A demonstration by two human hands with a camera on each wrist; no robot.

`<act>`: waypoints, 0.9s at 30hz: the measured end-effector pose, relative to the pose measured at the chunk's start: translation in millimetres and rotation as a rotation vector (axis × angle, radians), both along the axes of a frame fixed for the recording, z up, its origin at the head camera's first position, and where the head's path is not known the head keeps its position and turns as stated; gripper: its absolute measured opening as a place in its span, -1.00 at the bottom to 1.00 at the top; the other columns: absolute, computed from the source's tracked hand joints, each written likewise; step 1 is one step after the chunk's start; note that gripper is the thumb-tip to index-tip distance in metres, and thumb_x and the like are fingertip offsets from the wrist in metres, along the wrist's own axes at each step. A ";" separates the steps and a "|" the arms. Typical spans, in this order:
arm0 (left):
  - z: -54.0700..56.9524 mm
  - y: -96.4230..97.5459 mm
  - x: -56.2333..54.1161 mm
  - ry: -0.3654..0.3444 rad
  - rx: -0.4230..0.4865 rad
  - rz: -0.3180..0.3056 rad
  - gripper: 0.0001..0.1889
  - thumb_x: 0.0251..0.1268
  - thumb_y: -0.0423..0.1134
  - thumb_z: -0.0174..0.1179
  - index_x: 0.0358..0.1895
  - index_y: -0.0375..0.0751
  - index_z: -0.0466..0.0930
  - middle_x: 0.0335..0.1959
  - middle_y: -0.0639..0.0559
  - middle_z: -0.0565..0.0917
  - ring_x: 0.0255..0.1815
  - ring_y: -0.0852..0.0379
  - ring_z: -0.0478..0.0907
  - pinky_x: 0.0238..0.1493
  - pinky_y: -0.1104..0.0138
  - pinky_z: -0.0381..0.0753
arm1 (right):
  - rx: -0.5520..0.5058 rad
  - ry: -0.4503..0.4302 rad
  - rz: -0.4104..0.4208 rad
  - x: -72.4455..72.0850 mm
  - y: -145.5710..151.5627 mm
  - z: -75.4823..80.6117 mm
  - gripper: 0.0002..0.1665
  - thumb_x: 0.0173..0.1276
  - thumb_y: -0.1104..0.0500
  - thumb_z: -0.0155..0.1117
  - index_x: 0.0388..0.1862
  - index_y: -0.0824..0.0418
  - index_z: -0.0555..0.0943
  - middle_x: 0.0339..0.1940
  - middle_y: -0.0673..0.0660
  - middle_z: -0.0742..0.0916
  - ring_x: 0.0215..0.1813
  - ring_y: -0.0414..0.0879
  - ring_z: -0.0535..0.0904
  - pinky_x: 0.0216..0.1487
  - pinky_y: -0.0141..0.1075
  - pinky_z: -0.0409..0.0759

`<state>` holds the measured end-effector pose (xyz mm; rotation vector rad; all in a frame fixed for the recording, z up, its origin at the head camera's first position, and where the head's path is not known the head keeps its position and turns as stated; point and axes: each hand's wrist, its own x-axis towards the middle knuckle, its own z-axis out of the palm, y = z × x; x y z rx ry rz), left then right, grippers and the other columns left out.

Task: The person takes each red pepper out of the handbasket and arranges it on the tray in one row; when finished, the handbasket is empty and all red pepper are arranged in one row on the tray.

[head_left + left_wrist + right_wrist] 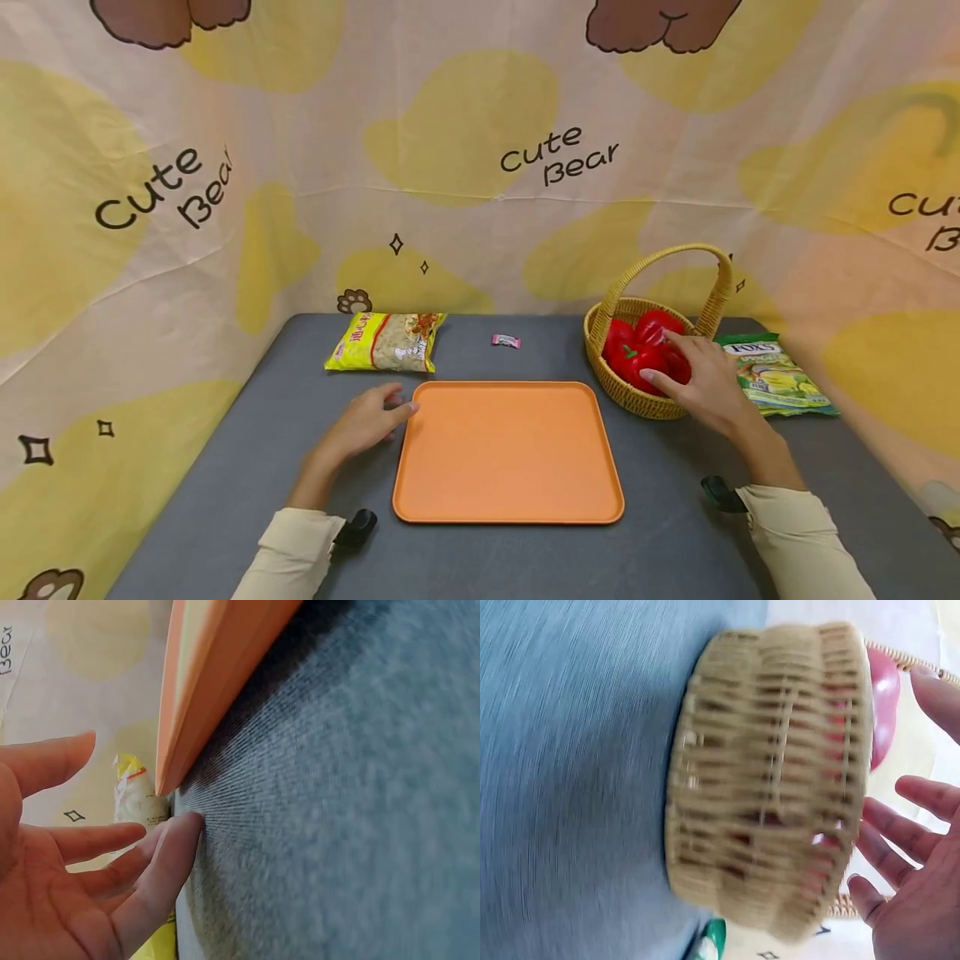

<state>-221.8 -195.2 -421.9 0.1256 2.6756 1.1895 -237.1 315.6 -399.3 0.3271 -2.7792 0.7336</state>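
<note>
A woven basket [641, 403] with an arched handle stands at the back right, with several red bell peppers [637, 367] in it. Over its near right rim reaches my right hand [705, 379], thumb and fingers spread apart beside the peppers. In the right wrist view, the fingers [915, 832] extend past the rim with nothing between them. My left hand [367, 423] is at the left edge of an orange tray [510, 454], its thumb overlapping the tray's rim in the head view. Loosely bent fingers [161, 874] of that hand hold nothing, close to the grey tabletop.
Behind the tray lie a yellow-and-clear food bag [386, 342] on the left and a small pink wrapped candy [506, 341]. A green FOX'S packet [783, 375] lies right of the basket. A patterned cloth [465, 167] hangs behind the grey table [480, 562].
</note>
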 end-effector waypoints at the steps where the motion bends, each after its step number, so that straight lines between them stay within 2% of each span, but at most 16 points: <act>1: -1.3 0.5 -0.9 -0.011 0.025 0.002 -0.26 0.58 -0.02 0.22 0.57 -0.47 0.26 0.37 -0.43 0.54 -0.10 -0.04 0.78 -0.11 0.12 0.84 | -0.002 -0.006 -0.003 -0.7 -2.4 -0.9 -0.02 0.41 -0.22 0.35 0.59 0.31 0.32 0.44 0.54 0.44 0.42 0.54 0.22 0.29 0.57 0.14; 7: -6.3 3.3 -4.4 -0.054 0.081 0.014 -0.28 0.59 -0.04 0.21 0.54 -0.52 0.28 0.34 -0.39 0.56 0.07 -0.09 0.73 -0.23 0.18 0.85 | -0.020 0.018 -0.020 -6.5 -15.3 -9.0 -0.02 0.37 -0.25 0.39 0.56 0.30 0.37 0.43 0.53 0.47 0.39 0.51 0.23 0.30 0.56 0.10; 11: -7.8 4.0 -6.3 -0.065 0.100 0.008 -0.34 0.60 -0.07 0.20 0.51 -0.50 0.35 0.32 -0.38 0.57 0.09 -0.10 0.72 -0.26 0.19 0.85 | -0.009 0.016 -0.028 -8.2 -21.4 -10.8 -0.02 0.38 -0.27 0.37 0.56 0.29 0.38 0.41 0.53 0.49 0.37 0.50 0.23 0.30 0.53 0.09; 17: -7.9 4.2 -7.1 -0.085 0.143 -0.002 -0.43 0.56 -0.17 0.21 0.46 -0.47 0.43 0.31 -0.38 0.57 0.05 -0.06 0.73 -0.26 0.20 0.86 | 0.013 0.011 -0.034 -8.2 -23.6 -13.0 -0.05 0.39 -0.27 0.36 0.54 0.27 0.40 0.41 0.52 0.50 0.40 0.50 0.21 0.25 0.51 0.13; 27: -9.8 3.9 -5.8 -0.096 0.188 0.002 -0.47 0.49 -0.32 0.24 0.44 -0.46 0.45 0.11 -0.27 0.58 -0.06 0.00 0.69 -0.29 0.15 0.86 | -0.009 0.088 -0.040 -6.8 -25.5 -22.1 -0.12 0.34 -0.17 0.45 0.46 0.31 0.47 0.36 0.54 0.52 0.38 0.51 0.23 0.19 0.50 0.16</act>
